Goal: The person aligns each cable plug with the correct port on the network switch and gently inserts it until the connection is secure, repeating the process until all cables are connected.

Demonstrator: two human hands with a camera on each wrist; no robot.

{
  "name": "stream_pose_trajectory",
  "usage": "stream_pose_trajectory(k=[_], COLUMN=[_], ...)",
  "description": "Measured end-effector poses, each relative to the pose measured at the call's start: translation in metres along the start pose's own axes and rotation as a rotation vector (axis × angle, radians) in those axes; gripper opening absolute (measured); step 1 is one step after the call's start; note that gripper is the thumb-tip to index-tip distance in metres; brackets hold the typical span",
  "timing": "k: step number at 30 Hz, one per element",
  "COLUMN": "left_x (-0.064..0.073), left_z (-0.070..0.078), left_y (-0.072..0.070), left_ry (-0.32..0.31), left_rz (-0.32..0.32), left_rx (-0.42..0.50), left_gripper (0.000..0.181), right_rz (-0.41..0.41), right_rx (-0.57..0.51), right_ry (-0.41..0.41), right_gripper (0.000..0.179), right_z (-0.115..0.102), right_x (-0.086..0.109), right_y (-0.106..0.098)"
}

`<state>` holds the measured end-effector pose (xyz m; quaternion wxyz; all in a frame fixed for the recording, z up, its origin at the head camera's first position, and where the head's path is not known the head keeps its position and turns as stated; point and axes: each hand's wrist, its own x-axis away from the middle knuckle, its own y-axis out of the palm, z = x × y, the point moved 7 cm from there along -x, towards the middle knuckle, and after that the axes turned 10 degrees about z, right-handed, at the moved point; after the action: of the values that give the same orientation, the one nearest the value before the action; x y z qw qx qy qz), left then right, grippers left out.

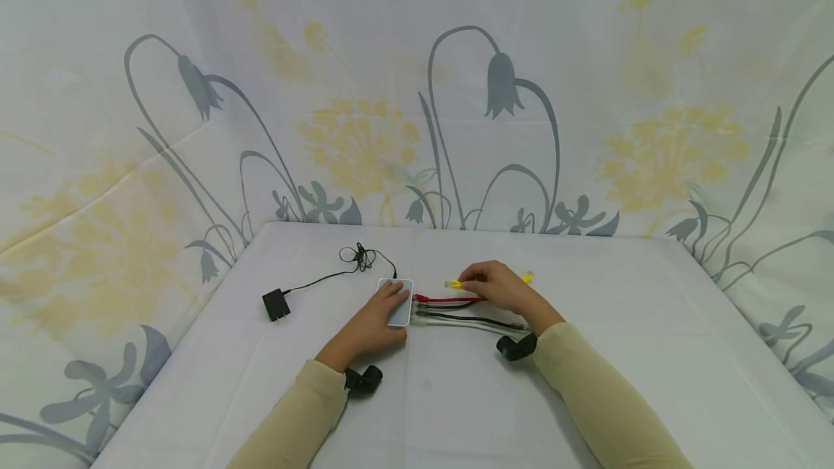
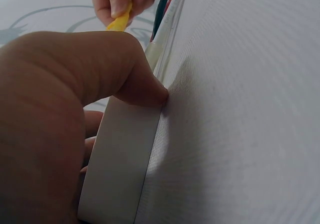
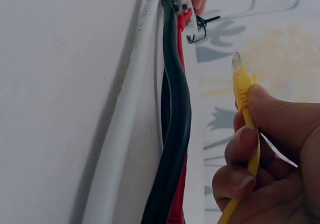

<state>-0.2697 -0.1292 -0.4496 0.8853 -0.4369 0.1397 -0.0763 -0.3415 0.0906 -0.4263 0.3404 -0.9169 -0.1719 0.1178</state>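
A small white-edged network switch (image 1: 399, 317) lies on the table. My left hand (image 1: 374, 315) holds it, fingers over the top and thumb against the near side (image 2: 127, 149). Several cables run right from its port side: a red network cable (image 1: 449, 300), black ones (image 1: 491, 319) and a white one (image 1: 465, 321). Above them, my right hand (image 1: 498, 284) pinches a yellow network cable (image 3: 242, 91) just behind its clear plug (image 3: 237, 61). That plug is in the air, apart from the switch, pointing toward its side. The yellow cable's other part (image 1: 527, 277) shows behind the hand.
At the left lies a black power adapter (image 1: 276, 305). Its thin cord (image 1: 358, 258), partly bundled in loops, runs to the far side of the switch. A white cloth covers the table (image 1: 456, 411), and a flower-patterned curtain (image 1: 391, 78) hangs behind it.
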Motion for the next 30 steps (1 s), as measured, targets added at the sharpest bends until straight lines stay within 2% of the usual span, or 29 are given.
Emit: stream_pose_trajectory(k=[16,30], left_x=[0.001,-0.001], left_z=[-0.001,-0.004], left_y=[0.0,0.002], left_ry=[-0.01,-0.022], left_rz=[-0.017,-0.011], left_rx=[-0.004,-0.008], left_gripper=[0.078,0.078], right_rz=[-0.013,-0.029], right_rx=[0.071,0.096], right_ry=[-0.004,0.018], right_gripper=[0.023,0.019], right_z=[-0.013,-0.013], right_x=[-0.012,-0.025], right_y=[0.015,0.028])
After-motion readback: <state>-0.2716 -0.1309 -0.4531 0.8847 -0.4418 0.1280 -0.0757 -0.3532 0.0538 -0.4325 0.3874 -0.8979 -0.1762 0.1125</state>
